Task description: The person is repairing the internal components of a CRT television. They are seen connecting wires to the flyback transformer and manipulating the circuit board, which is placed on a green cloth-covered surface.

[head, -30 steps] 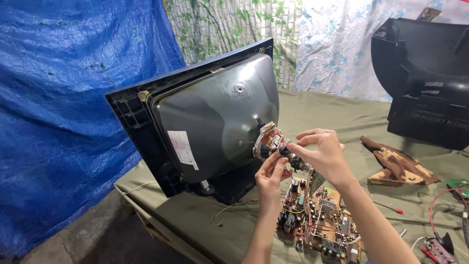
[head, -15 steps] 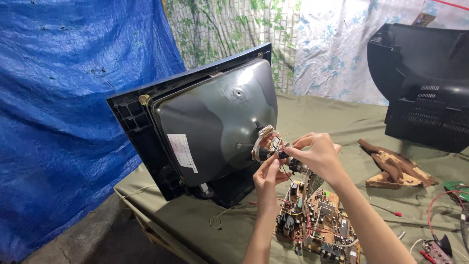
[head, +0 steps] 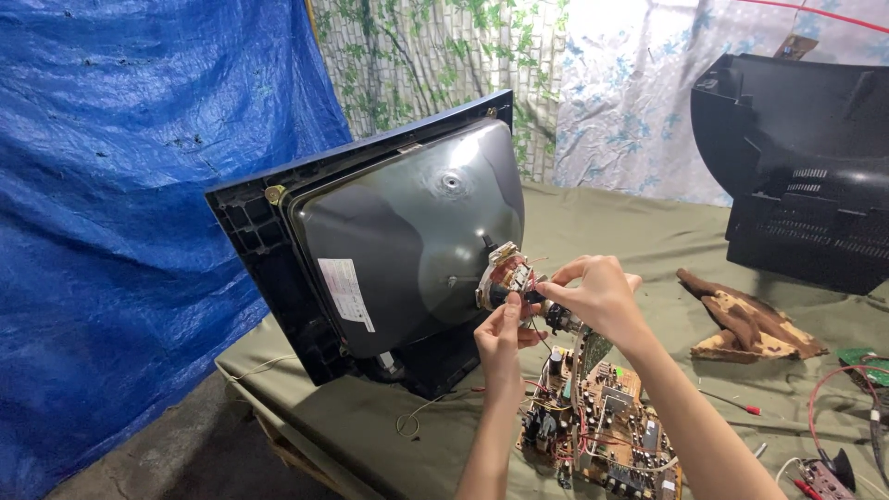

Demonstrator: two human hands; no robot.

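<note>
Both hands meet at the narrow neck of the picture tube, which stands on its face with the grey funnel turned toward the camera. The right hand comes in from the right of the neck, fingers pinched together on the small dark part at the neck's end, just behind the copper-wound yoke; whether it grips that part firmly or only touches it cannot be told. The left hand rises from below the neck, its fingertips closed together against the same spot, touching the right hand's fingers. Directly under the neck, and below both wrists, lies a brown circuit board crowded with components, with thin red and pale wires running up from it toward the neck. The tube sits in a dark blue front frame that surrounds it and leans back to the left of the neck. All this rests on an olive-green cloth spread over the work surface. Right of the neck, well apart, a piece of worn brown wood lies on the cloth, and beyond it stands a black rear housing. A small red-handled screwdriver lies near the board's right side. Left of the tube hangs a blue tarpaulin.
</note>
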